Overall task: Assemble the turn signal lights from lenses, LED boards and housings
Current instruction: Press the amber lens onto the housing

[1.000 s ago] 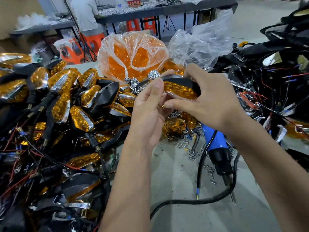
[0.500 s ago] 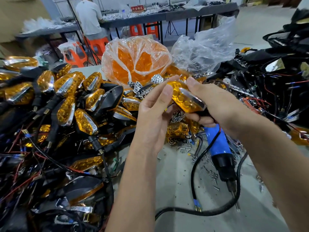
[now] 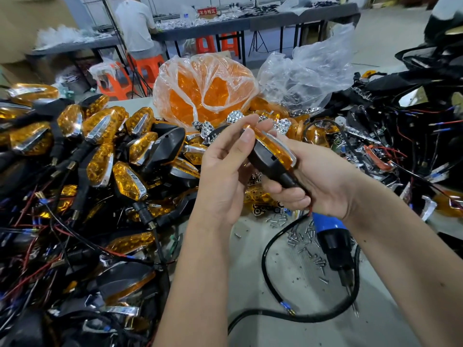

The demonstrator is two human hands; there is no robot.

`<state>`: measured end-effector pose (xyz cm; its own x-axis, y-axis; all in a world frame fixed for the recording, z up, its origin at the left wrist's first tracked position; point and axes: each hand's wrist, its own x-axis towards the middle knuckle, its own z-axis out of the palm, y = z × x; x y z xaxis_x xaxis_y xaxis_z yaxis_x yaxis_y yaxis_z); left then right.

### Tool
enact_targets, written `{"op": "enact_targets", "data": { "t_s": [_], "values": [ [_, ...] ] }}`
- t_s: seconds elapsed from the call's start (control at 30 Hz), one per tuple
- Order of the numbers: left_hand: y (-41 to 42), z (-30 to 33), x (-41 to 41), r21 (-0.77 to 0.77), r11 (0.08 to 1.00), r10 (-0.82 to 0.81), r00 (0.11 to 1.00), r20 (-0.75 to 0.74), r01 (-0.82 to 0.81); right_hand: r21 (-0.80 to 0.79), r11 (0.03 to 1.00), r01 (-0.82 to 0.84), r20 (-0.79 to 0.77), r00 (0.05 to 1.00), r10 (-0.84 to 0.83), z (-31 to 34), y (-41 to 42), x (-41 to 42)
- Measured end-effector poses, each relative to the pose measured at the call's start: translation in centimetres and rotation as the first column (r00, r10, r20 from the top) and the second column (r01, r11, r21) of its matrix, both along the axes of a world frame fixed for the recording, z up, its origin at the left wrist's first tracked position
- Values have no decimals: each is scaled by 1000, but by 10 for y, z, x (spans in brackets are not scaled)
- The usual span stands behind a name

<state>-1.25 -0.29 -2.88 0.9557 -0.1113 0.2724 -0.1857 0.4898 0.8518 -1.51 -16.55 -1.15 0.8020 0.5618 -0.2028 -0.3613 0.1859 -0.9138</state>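
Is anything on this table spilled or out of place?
Yes. Small screws lie scattered loose on the table, beside the blue electric screwdriver, not in any container. Nothing looks broken.

Red sign [image 3: 207, 11] on the far table, white characters "不合格区"

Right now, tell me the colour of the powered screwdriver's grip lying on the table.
Blue, above a black nose: the powered screwdriver, in the head view.
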Motion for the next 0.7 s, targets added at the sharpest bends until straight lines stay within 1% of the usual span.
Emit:
{"op": "enact_targets", "data": {
  "t_s": [0.07,0.17,0.23,0.33,0.4,0.5,0.57,0.7],
  "values": [
    [-1,-1,1,-1,999,53,997,-63,-53,-69,995,77,62,995,-73,-2,0,0],
    [-4,-2,2,-24,997,74,987,-144,-79,-241,938,250,262,947,-185,-5,2,0],
    [-5,-2,4,-4,996,89,984,-155,-91,-292,902,318,368,908,-201,-7,5,1],
    [-8,-4,5,35,991,129,983,-130,-126,-351,846,401,489,849,-200,-8,6,2],
    [-10,-3,5,63,986,163,981,-106,-157,-355,823,443,547,812,-201,-10,6,2],
    [-13,-2,5,81,980,189,979,-74,-183,-314,824,472,604,769,-210,-12,7,2],
    [-12,-2,5,87,978,199,977,-81,-192,-285,822,494,628,743,-229,-13,7,3],
    [-9,-4,3,129,974,198,974,-105,-184,-265,791,551,721,658,-217,-12,7,5]
  ]
}}
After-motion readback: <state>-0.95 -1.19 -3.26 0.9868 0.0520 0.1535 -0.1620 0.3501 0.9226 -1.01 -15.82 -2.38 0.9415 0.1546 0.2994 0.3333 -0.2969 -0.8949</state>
